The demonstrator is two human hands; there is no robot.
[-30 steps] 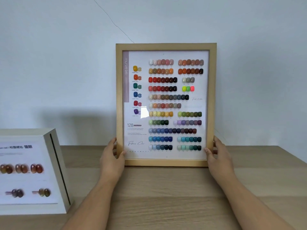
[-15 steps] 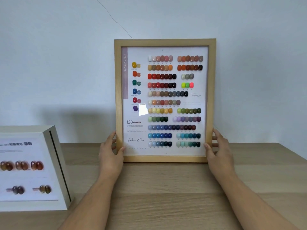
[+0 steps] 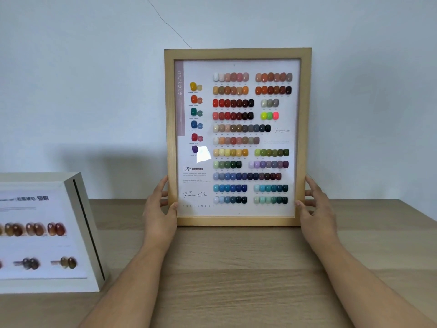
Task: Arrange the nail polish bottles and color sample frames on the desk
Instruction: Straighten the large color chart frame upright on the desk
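1. The wooden frame of colour samples stands upright, near the desk's back edge, about midway along it, in front of the wall.
2. Left hand grips the frame's lower left side, thumb on the front, fingers behind.
3. Right hand does the same on the lower right side.
4. A white sample box sits at the desk's left edge, well apart from the frame, face tilted up, cut off by the picture's edge.
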